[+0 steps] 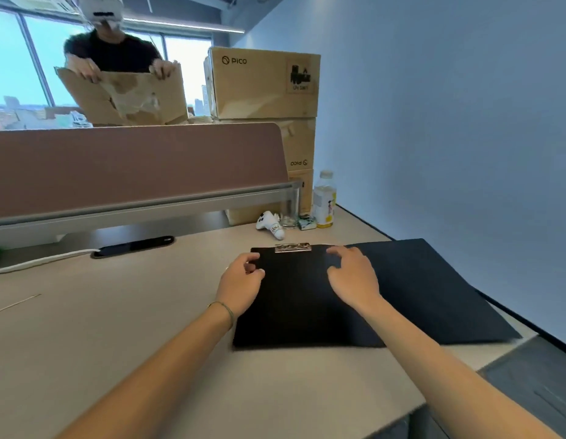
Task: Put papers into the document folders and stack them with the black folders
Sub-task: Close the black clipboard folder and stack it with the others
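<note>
A black document folder (294, 305) lies open on the beige desk (117, 327), with a metal clip (292, 247) at its top edge. Its cover flap (433, 289) is spread out to the right. No paper shows in the folder. My left hand (240, 286) hovers at the folder's left edge, fingers curled and apart, holding nothing. My right hand (351, 277) is over the upper middle of the folder, fingers spread, palm down; whether it touches the surface I cannot tell.
A pink desk divider (132, 166) runs along the back. Stacked cardboard boxes (262, 83), a white controller (270, 223), a glass (289, 210) and a bottle (324, 201) stand at the back right. A person behind the divider holds a cardboard box (126, 96). A wall is to the right.
</note>
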Demonstrator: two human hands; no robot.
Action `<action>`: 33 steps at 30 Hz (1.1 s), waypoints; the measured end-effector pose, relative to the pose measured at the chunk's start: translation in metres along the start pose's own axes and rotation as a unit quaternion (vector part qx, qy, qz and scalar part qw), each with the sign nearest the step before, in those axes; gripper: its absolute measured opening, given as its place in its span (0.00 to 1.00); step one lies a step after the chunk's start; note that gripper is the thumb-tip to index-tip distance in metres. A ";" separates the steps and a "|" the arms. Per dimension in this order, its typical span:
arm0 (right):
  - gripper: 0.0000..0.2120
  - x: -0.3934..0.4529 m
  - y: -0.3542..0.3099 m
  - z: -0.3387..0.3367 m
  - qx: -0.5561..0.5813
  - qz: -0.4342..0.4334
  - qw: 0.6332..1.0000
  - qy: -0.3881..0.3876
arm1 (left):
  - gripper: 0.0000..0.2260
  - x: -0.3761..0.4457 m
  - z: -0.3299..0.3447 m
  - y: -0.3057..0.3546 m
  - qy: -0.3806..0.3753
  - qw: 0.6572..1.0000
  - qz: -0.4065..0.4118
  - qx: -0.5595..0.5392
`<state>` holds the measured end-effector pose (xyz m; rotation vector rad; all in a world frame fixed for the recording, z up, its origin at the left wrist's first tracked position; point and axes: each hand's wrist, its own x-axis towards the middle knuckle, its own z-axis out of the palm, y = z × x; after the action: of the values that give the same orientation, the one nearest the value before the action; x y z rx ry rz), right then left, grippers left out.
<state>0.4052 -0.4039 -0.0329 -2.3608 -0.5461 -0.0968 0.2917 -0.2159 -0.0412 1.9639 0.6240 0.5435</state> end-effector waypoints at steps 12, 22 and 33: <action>0.21 0.021 0.076 0.000 -0.129 0.054 0.990 0.008 | 0.15 0.017 0.038 0.004 -0.046 0.999 -0.022 -0.011; 0.21 0.023 0.085 0.014 -0.195 0.022 0.979 0.048 | 0.13 0.042 0.019 0.002 0.002 0.983 -0.106 -0.149; 0.19 0.009 0.027 0.043 -0.081 -0.010 0.996 -0.048 | 0.09 0.052 -0.076 -0.003 -0.003 0.922 -0.227 -0.313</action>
<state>0.4206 -0.3906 -0.0799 -2.5283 -0.6285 -0.0372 0.2855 -0.1313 -0.0055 1.1679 0.7601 0.3790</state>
